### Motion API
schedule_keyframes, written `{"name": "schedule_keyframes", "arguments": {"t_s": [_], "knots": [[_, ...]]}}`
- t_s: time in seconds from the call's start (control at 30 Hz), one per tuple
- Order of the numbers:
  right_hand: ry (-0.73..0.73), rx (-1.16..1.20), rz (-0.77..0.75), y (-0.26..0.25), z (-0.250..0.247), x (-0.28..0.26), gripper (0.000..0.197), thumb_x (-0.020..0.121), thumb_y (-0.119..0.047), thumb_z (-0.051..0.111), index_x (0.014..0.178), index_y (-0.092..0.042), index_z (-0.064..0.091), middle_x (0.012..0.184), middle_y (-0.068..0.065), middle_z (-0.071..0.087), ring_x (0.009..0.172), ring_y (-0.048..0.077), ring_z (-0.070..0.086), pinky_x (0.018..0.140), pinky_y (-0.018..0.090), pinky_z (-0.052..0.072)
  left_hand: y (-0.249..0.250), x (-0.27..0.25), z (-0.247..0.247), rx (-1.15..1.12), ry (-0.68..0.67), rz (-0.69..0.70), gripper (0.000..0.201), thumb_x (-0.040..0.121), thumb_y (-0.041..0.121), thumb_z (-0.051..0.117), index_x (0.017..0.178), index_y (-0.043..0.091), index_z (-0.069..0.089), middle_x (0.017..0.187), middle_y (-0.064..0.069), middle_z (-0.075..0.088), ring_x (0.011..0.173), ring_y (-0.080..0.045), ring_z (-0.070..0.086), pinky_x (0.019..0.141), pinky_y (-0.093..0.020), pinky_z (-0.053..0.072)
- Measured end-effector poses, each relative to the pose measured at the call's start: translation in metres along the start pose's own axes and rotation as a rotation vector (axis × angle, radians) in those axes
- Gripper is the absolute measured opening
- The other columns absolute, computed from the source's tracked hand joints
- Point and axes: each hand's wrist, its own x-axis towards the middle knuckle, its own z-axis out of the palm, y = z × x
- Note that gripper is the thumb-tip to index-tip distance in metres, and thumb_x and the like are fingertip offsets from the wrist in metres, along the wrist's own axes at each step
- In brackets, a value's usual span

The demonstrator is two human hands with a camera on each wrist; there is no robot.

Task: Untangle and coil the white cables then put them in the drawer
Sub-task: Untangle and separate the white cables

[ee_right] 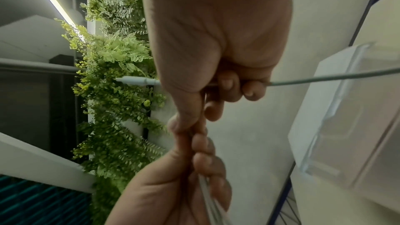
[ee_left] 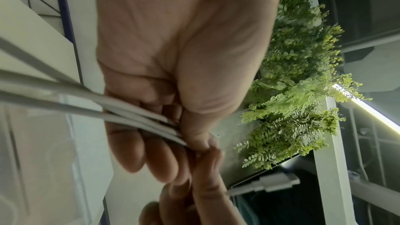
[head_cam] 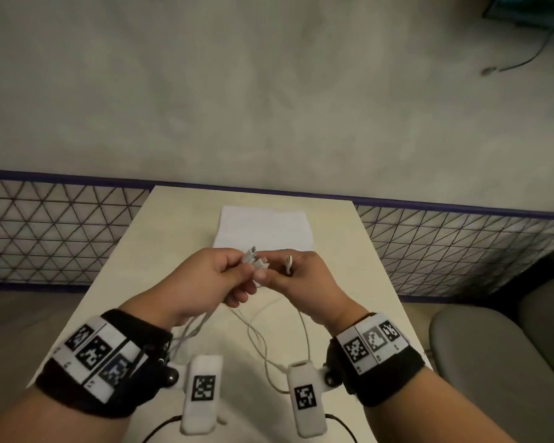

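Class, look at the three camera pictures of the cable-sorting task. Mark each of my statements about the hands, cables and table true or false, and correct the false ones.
1. Both hands hold white cables. True: the left hand grips several strands of the white cables, the right hand pinches one.
2. The cables lie coiled in the drawer. False: they hang loose from the hands above the table.
3. The hands are far apart. False: they touch.
4. A translucent plastic drawer stands on the table beyond the hands. True.
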Motion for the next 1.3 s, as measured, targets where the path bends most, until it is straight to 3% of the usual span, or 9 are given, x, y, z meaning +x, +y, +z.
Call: {"name": "schedule_keyframes", "arguments": {"t_s": [0.1,0.27,0.37,0.5,0.77,0.93,1.07,1.2,1.3], "knots": [[0.065,0.053,-0.014,0.001,0.003,0.004,0.011,0.080,-0.014,0.072,0.084,-0.024,0.075,0.088,0.014,0.074,0.081,0.022,0.066,0.084,0.051,0.054,-0.001,0.000,0.002,-0.112,0.009,-0.039,0.023,0.096,0.020,0.051,0.099,0.008,0.070,0.079,-0.009,0.075,0.073,-0.021,0.072,0.072,-0.033,0.057],[0.176,-0.048,0.016,0.010,-0.007,0.009,0.007,0.086,-0.021,0.066,0.082,-0.017,0.070,0.074,-0.004,0.069,0.071,0.008,0.063,0.074,0.030,0.053,0.000,0.003,-0.008,-0.051,0.171,0.008,0.022,0.096,0.023,0.050,0.093,0.015,0.071,0.089,-0.004,0.076,0.085,-0.016,0.073,0.083,-0.033,0.056],[0.270,-0.231,0.062,0.020,-0.032,0.009,0.014,0.088,-0.031,0.062,0.083,-0.018,0.067,0.072,0.007,0.066,0.069,0.025,0.061,0.071,0.040,0.051,0.003,0.002,-0.023,-0.059,0.301,0.029,0.023,0.097,0.023,0.047,0.087,0.015,0.066,0.079,-0.004,0.072,0.068,-0.018,0.072,0.072,-0.032,0.056],[0.373,-0.591,0.128,0.033,-0.069,0.002,0.011,0.090,-0.026,0.060,0.094,-0.017,0.065,0.071,-0.006,0.060,0.063,0.013,0.054,0.057,0.024,0.039,0.001,0.000,-0.043,0.073,0.392,0.058,0.026,0.098,0.029,0.042,0.088,0.021,0.064,0.071,-0.002,0.059,0.056,-0.017,0.051,0.051,-0.026,0.045],[0.492,-0.944,0.309,0.056,-0.107,-0.016,0.011,0.092,-0.015,0.050,0.098,-0.012,0.058,0.080,0.001,0.054,0.068,0.022,0.052,0.059,0.028,0.039,-0.002,0.001,-0.056,0.292,0.469,0.048,0.028,0.099,0.035,0.037,0.095,0.029,0.064,0.072,0.000,0.054,0.064,-0.019,0.046,0.063,-0.032,0.039],[0.273,-0.772,0.325,0.054,-0.085,-0.010,0.016,0.091,-0.028,0.056,0.091,-0.013,0.064,0.075,0.002,0.063,0.069,0.021,0.057,0.055,0.026,0.037,-0.007,0.009,-0.023,0.133,0.270,-0.030,0.022,0.099,0.022,0.040,0.096,0.018,0.062,0.084,-0.002,0.066,0.072,-0.020,0.059,0.069,-0.036,0.050],[0.240,-0.442,0.277,0.039,-0.055,-0.003,0.013,0.089,-0.030,0.058,0.083,-0.020,0.064,0.064,-0.002,0.065,0.050,-0.002,0.053,0.045,0.010,0.037,-0.011,0.017,0.011,-0.069,0.086,-0.054,0.021,0.099,0.017,0.041,0.104,0.014,0.062,0.101,-0.002,0.073,0.090,-0.016,0.071,0.091,-0.033,0.051],[0.200,-0.217,0.247,0.025,-0.036,0.002,0.021,0.089,-0.024,0.060,0.110,-0.022,0.060,0.078,0.000,0.074,0.056,-0.002,0.058,0.050,0.012,0.039,-0.010,0.025,0.024,-0.088,0.092,-0.056,0.018,0.095,0.016,0.052,0.102,0.017,0.069,0.106,0.001,0.072,0.097,-0.012,0.070,0.085,-0.027,0.049],[0.112,0.057,0.213,0.017,-0.026,0.001,0.044,0.090,-0.014,0.061,0.131,-0.022,0.049,0.088,0.003,0.071,0.044,-0.007,0.054,0.044,0.004,0.037,-0.006,0.027,0.031,-0.112,0.083,-0.077,0.018,0.093,0.019,0.057,0.104,0.022,0.071,0.103,0.003,0.074,0.098,-0.013,0.069,0.086,-0.035,0.052]]}}
